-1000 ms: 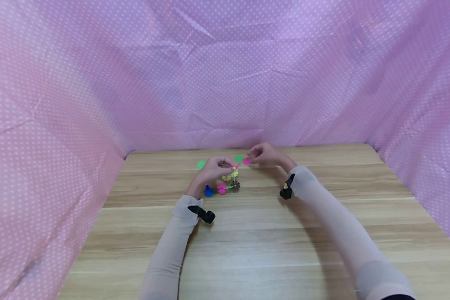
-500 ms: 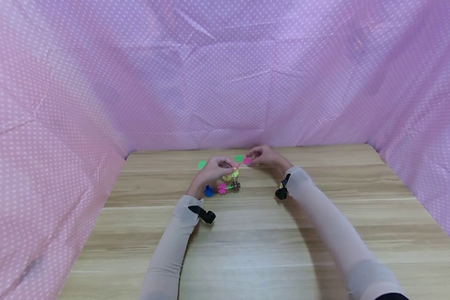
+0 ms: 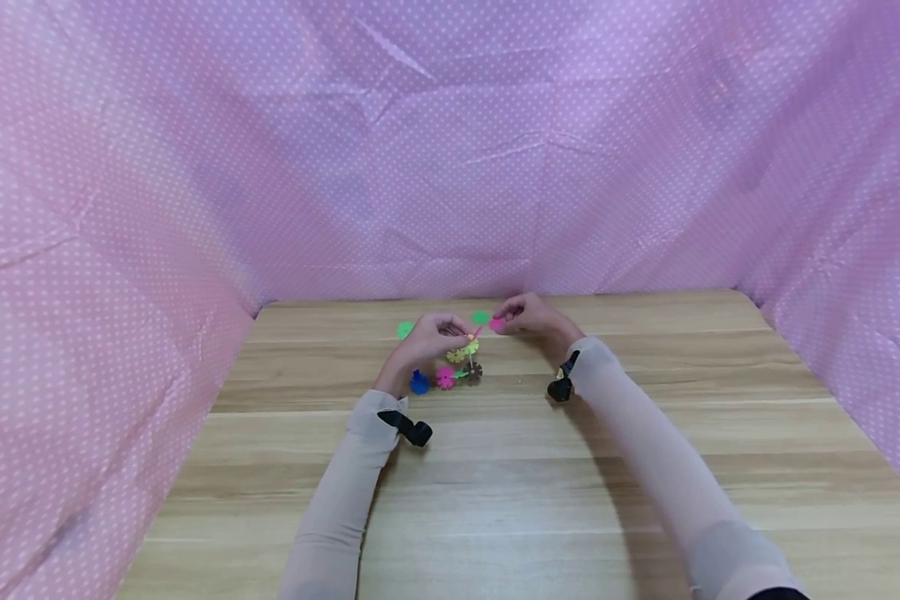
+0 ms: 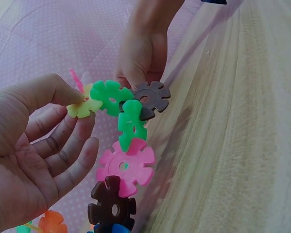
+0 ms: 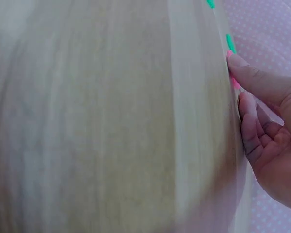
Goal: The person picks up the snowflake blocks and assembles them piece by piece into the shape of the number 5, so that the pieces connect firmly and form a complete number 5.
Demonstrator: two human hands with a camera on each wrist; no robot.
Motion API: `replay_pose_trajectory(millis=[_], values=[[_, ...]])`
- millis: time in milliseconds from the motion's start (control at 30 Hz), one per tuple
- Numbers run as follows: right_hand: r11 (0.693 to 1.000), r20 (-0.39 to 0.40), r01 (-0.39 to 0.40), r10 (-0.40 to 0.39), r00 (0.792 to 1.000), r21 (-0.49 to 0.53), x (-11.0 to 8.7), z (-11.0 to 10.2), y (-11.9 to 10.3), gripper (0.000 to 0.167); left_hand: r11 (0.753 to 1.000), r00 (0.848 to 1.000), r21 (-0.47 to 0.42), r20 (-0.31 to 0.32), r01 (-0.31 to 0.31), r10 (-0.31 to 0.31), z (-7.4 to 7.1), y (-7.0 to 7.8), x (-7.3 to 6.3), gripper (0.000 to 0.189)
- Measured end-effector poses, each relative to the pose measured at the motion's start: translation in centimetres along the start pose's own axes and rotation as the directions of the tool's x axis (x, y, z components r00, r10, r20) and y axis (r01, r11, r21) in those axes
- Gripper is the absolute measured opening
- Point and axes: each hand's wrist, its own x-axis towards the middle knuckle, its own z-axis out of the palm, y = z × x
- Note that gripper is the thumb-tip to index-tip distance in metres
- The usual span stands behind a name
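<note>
Disc chain [image 4: 135,160]: looked light, stiff; rims best gripped.
Left hand [image 3: 433,335]: pinched its yellow disc [image 4: 84,110].
Right hand [image 3: 531,314]: pinched pink disc [image 3: 497,324] right of chain.

Chain [image 4: 130,119] runs off fingertips of L hand [image 3: 429,335], to its R & in front, nr table [image 3: 532,467] top; R hand [image 3: 527,315] farther R, w/ 1st disc [image 3: 497,324] at its fingertips. 2nd disc [image 3: 481,317] just L of 1st, 3rd disc [image 3: 405,330] L of L hand; cloth [image 3: 457,208] behind table & both sides.
</note>
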Motion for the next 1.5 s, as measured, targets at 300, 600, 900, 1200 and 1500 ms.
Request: replay_pose_trajectory(millis=[300,600,900,1200,1500], values=[[0.988,-0.058,-0.049,0.058,0.997,0.146,-0.7,0.1,0.1,0.033,1.000,1.000,0.000,-0.004,0.014,-0.014,-0.1,-0.1,0.3,0.014],[0.959,-0.122,-0.066,0.103,0.987,0.275,-2.3,0.6,0.4,0.029,0.999,1.000,-0.033,0.000,0.016,-0.016,-0.3,-0.5,-0.1,0.012],[0.934,-0.179,0.018,0.050,0.983,0.356,-4.3,1.0,-2.7,0.036,0.999,1.000,-0.025,0.010,0.024,-0.024,0.1,-0.4,0.0,0.016],[0.928,-0.250,0.139,-0.052,0.967,0.344,-4.4,2.4,-4.6,0.030,1.000,1.000,-0.012,0.004,0.002,-0.002,0.0,-0.3,0.0,0.018],[0.929,-0.249,0.142,-0.056,0.967,0.342,-4.0,2.6,-4.4,0.031,1.000,1.000,0.003,0.010,0.003,-0.003,0.0,-0.3,0.2,0.018]])
